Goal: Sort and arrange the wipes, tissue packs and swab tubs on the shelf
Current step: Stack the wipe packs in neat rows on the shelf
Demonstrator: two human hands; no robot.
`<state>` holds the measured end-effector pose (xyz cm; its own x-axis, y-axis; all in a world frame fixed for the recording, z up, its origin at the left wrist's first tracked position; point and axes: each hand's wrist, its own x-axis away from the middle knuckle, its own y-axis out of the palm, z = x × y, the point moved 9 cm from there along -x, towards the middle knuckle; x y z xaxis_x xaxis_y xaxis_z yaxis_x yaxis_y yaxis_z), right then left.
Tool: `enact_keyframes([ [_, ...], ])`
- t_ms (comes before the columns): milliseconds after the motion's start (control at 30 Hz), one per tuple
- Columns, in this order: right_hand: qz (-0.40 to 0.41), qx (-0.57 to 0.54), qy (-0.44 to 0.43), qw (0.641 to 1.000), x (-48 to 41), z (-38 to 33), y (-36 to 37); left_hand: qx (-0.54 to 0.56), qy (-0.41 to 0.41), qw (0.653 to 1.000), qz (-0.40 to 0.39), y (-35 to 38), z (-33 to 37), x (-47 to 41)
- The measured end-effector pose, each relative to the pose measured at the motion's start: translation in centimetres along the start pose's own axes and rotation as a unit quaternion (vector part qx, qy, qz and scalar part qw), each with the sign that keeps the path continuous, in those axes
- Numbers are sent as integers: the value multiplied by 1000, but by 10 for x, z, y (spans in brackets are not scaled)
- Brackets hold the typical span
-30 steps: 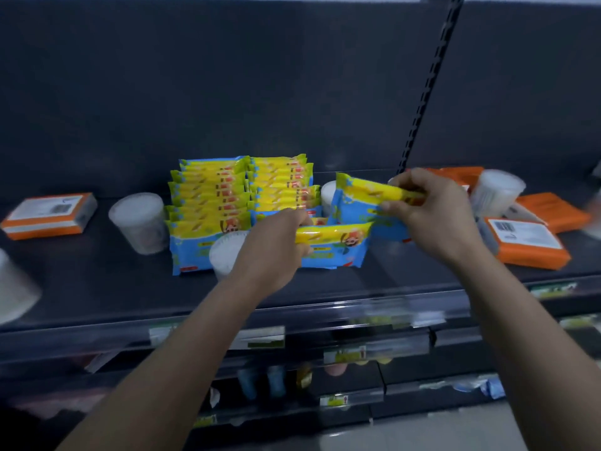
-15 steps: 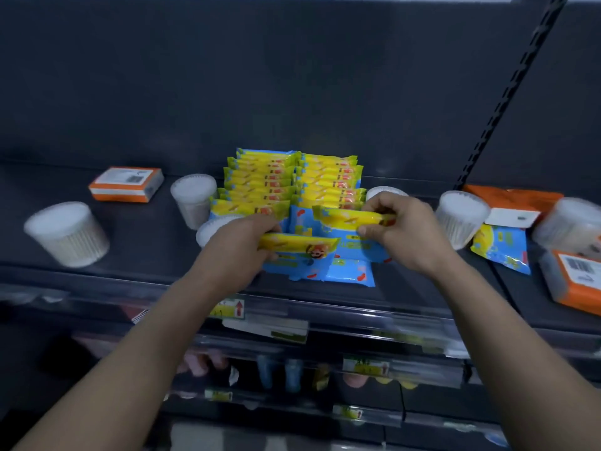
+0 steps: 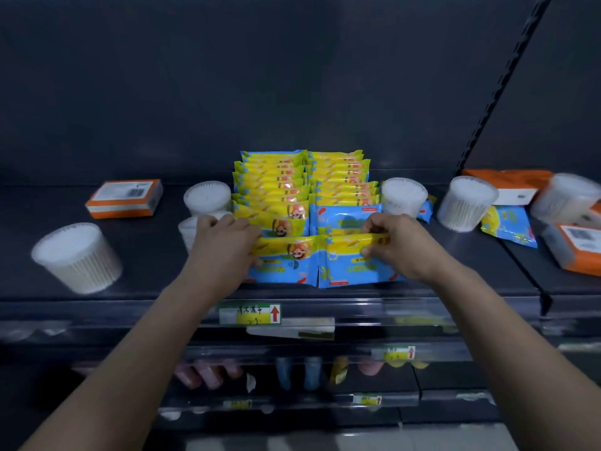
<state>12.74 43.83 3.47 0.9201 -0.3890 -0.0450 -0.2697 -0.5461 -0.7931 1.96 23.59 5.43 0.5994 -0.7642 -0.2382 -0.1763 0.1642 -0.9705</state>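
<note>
A left hand (image 3: 224,247) pinches the top edge of the left wipes pack (image 3: 286,266) and a right hand (image 3: 398,247) the right wipes pack (image 3: 354,268), the pair standing side by side at the front of the shelf (image 3: 153,255). The placement likely goes best if both settle upright, flush against the wipes rows (image 3: 273,180) behind.

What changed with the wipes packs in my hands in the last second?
The right hand lowered the right wipes pack leftward beside the left wipes pack, which the left hand holds; both stand side by side before the wipes rows. Both hands still grip top edges. The swab tubs and tissue packs stayed put.
</note>
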Motion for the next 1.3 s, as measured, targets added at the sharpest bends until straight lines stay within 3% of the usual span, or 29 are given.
enact_keyframes([
  [267,-44,102,83,990,5,10,18,-55,45,997,41,11,-5,-15],
  [400,-20,185,35,982,-5,-1,15,-26,38,999,15,19,-8,-24],
  [733,16,251,-6,968,-27,-1,15,-38,2,999,-13,30,-18,-38],
  [1300,44,290,-44,955,-30,-19,18,25,33,999,-12,30,-15,-40],
])
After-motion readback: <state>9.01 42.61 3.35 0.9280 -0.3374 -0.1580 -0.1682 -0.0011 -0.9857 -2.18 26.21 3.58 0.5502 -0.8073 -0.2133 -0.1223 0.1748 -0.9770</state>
